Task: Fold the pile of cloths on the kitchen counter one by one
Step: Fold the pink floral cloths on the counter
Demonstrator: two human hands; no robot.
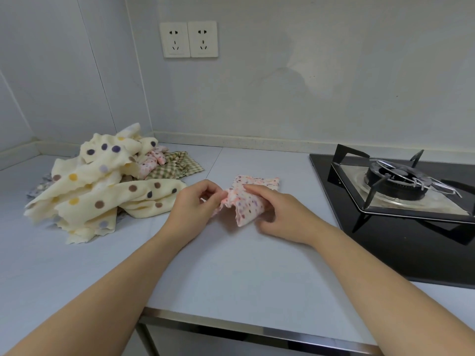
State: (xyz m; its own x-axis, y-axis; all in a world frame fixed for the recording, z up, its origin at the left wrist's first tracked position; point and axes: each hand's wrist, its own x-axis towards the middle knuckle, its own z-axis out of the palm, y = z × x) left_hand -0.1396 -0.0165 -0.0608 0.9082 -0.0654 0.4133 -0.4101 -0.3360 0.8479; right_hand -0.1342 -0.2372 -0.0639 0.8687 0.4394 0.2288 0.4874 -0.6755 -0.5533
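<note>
Left forearm (102,283) and right forearm (385,273) reach in over the counter (231,265), hands meeting mid-surface. Left hand (191,204) pinches the near-left edge of the pink speckled cloth (246,201) between thumb and fingertips. Right hand (277,214) has its fingers curled over the cloth's right side, gripping it; I can't see the thumb. The cloth is half raised and rumpled, with its far part lying flat on the counter, between the pile (102,181) and the gas hob (401,181).

Risks as I read them:
- The fabric looks thin and floppy. The left pinch holds very little edge, so a tug to straighten it could pull it free and collapse the fold.
- The rumpled middle means corners may land skewed if it's laid down without flattening first.
- The hob sits just to the right (no flame visible). A wide sweep of the right hand could drag the cloth onto the grate.
- The cream dotted cloth (115,194) sprawls toward the left wrist, so a sideways move could snag it and pull the pile into the folding space.
</note>
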